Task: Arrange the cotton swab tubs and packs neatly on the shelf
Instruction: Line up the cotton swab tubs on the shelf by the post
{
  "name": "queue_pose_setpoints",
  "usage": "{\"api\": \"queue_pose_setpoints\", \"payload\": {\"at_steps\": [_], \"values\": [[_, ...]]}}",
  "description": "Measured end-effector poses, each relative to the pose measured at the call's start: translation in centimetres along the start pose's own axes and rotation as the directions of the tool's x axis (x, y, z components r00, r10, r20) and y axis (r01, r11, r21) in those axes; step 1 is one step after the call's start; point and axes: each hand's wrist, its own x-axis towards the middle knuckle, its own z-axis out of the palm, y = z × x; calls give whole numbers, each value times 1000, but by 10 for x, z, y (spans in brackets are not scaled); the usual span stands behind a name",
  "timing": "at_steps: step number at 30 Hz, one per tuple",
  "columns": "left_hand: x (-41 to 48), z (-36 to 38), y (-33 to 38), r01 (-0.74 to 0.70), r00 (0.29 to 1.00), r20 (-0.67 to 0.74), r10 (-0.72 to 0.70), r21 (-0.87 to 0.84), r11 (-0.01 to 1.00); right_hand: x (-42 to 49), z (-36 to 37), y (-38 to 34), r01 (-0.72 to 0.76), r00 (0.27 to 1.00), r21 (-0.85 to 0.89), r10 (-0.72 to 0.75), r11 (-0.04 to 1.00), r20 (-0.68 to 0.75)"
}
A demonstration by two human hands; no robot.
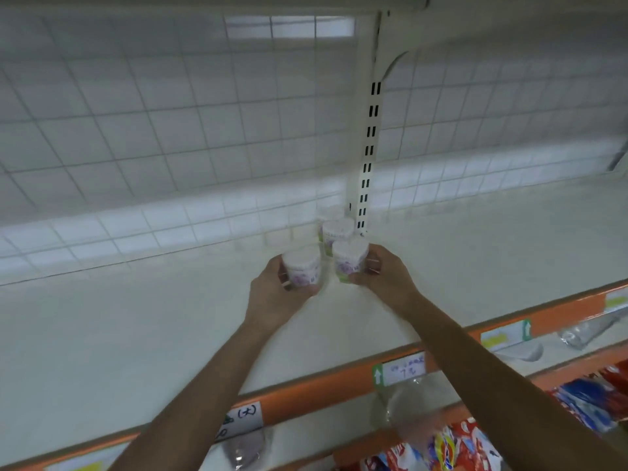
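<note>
Both arms reach over a white shelf (136, 328). My left hand (272, 294) grips a round white cotton swab tub (301, 265) with a purple label. My right hand (384, 270) grips a second, similar tub (349, 260), whose base is at the shelf surface. Directly behind it a third tub (336, 232) stands on the shelf, and a fourth tub (328, 212) stands behind that one, against the wire grid back. The picture is blurred, so the label print is unreadable.
A slotted white upright (368, 147) rises just right of the tub row. The shelf front has an orange price rail (306, 385) with paper tags. Below it hang clear bags and colourful snack packs (452, 447).
</note>
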Motion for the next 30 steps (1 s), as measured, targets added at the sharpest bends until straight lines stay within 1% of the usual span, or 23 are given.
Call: {"api": "queue_pose_setpoints", "payload": {"at_steps": [6,12,16,20,24,30], "values": [[-4,15,3,25,997,-75,-24,9,1000,11,-6,7,11,999,-12,-11,1000,49],[-7,25,7,26,994,-105,-22,39,999,18,-8,8,66,994,-60,-60,996,92],[-9,31,12,18,993,-113,-13,43,999,22,-9,10,72,992,-40,-67,997,111],[-13,36,17,-19,994,-109,25,55,998,24,-9,11,84,988,-23,-80,996,134],[-16,42,20,-64,995,-74,70,79,995,25,-10,11,115,983,-20,-112,993,143],[-18,50,21,-107,993,-38,110,86,991,24,-11,11,111,982,-12,-108,994,155]]}}
